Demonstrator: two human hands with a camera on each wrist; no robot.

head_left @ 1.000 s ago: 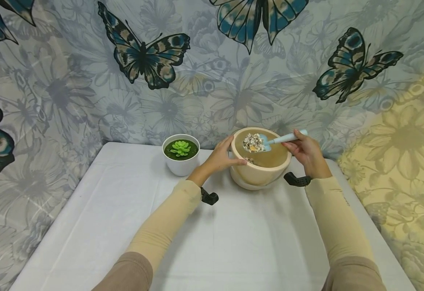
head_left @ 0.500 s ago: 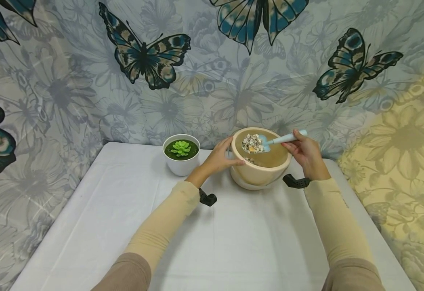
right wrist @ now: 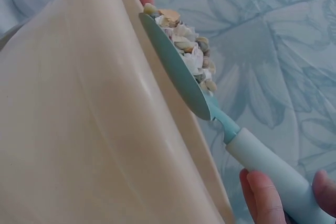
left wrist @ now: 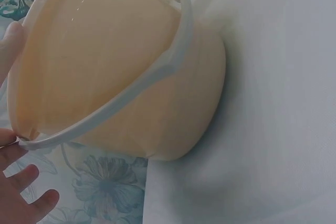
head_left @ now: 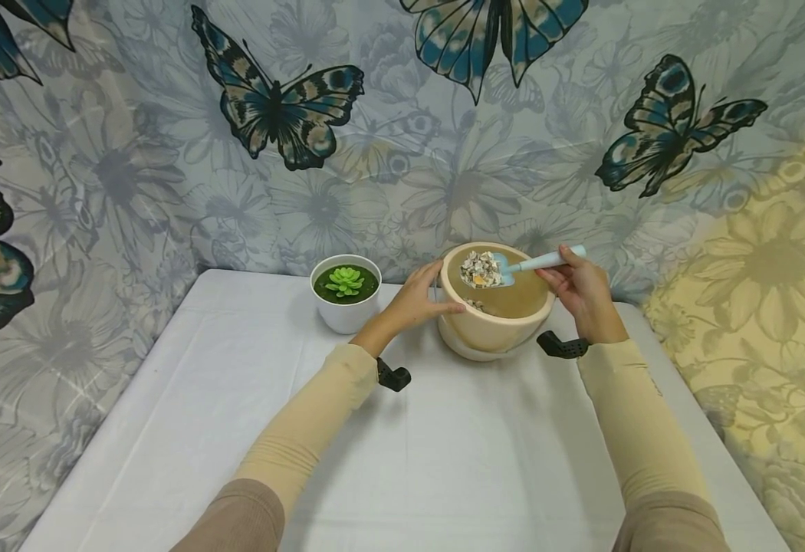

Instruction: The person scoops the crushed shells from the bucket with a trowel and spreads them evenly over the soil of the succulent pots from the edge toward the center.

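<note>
Barely shifted since a second ago, right hand [head_left: 584, 291] gripping scoop [head_left: 513, 267] of pebbles [head_left: 480, 270] over tilted bucket [head_left: 495, 314], left hand [head_left: 419, 301] clasping rim; next, carrying level toward plant pot [head_left: 345, 293].

Smooth matt plastic on the beige bucket [head_left: 495, 326] and pale-blue scoop [right wrist: 210, 98], rough chipped pebbles [right wrist: 186, 43], glossy white pot [head_left: 344, 313], soft matt tablecloth [head_left: 402, 460].
</note>
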